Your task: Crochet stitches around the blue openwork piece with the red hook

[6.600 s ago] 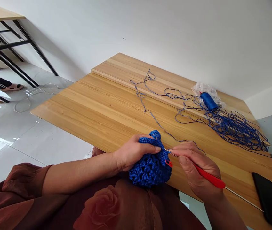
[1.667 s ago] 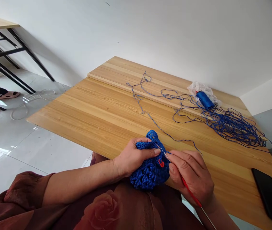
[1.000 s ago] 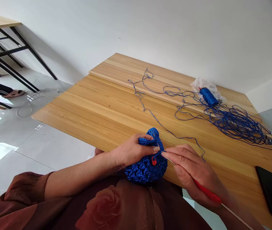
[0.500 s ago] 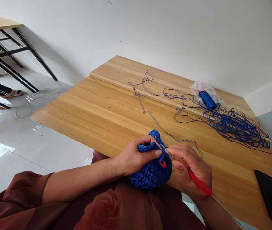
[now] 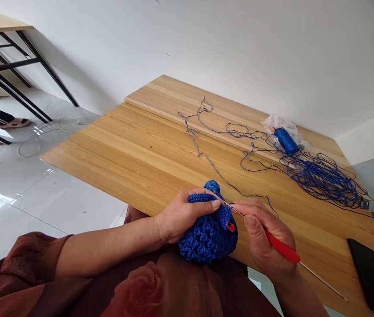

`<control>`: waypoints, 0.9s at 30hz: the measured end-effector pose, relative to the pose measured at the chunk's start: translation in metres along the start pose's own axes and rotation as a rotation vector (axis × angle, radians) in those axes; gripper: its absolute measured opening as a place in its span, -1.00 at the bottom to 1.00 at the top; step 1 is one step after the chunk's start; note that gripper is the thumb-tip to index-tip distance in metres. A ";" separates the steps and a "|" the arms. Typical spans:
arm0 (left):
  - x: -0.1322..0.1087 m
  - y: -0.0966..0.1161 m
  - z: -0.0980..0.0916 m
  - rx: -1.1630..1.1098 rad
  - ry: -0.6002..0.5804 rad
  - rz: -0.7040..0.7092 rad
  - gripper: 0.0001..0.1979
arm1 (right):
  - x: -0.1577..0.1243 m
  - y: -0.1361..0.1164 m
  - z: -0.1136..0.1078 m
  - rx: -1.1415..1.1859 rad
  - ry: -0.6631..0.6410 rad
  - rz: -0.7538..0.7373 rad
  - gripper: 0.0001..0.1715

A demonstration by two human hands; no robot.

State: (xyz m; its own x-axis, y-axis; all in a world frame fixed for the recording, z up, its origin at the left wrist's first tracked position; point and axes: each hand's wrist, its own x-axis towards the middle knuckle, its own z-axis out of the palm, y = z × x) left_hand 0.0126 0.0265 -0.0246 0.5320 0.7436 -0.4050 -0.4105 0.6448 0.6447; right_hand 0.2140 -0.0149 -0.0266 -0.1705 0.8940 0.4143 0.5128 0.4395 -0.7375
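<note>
My left hand [image 5: 182, 213] pinches the upper edge of a blue crochet piece [image 5: 203, 240] between thumb and fingers, just above my lap. A small red stitch marker [image 5: 230, 226] hangs from the piece's right side. In my right hand [image 5: 268, 235] is a crochet hook [image 5: 282, 247] with a red grip and a thin metal shaft. Its tip meets the blue edge beside my left thumb; whether it is inside a stitch I cannot tell. Blue yarn [image 5: 221, 177] trails from near my right fingers back across the table.
A spool of blue yarn [image 5: 286, 141] lies against a crumpled clear plastic bag [image 5: 277, 121] on the wooden table [image 5: 124, 154]. Tangled yarn [image 5: 325, 176] spreads at the right. A black phone [image 5: 370, 273] lies near the right edge. At far left, a person's foot [image 5: 17, 123] shows under another table.
My right hand and the hook have shifted slightly right and down, and more of the hook's rear shaft shows. The stitch marker has swung a little to the right as the crochet edge turned.
</note>
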 end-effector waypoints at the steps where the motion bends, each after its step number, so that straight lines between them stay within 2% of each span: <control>1: 0.000 0.000 0.000 0.002 0.004 0.019 -0.67 | 0.001 0.001 -0.002 0.012 -0.012 -0.001 -0.75; 11: 0.002 0.008 0.004 -0.076 0.068 -0.151 -0.74 | 0.014 0.011 -0.018 0.131 -0.192 -0.039 -0.70; 17: 0.003 0.006 0.004 -0.086 0.098 -0.193 -0.80 | 0.019 0.010 -0.019 0.111 -0.214 -0.083 -0.66; 22: 0.003 0.004 0.003 -0.060 0.076 -0.161 -0.83 | 0.025 0.006 -0.026 0.022 -0.304 -0.144 -0.60; 27: 0.002 0.004 0.004 0.009 0.069 -0.078 -0.83 | 0.044 -0.005 -0.039 -0.114 -0.474 -0.241 -0.72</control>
State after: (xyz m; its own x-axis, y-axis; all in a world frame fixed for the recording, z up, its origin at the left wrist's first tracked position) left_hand 0.0150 0.0293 -0.0202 0.5095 0.7020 -0.4976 -0.3633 0.6997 0.6151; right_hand 0.2371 0.0190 0.0165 -0.6418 0.7217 0.2594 0.4957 0.6485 -0.5777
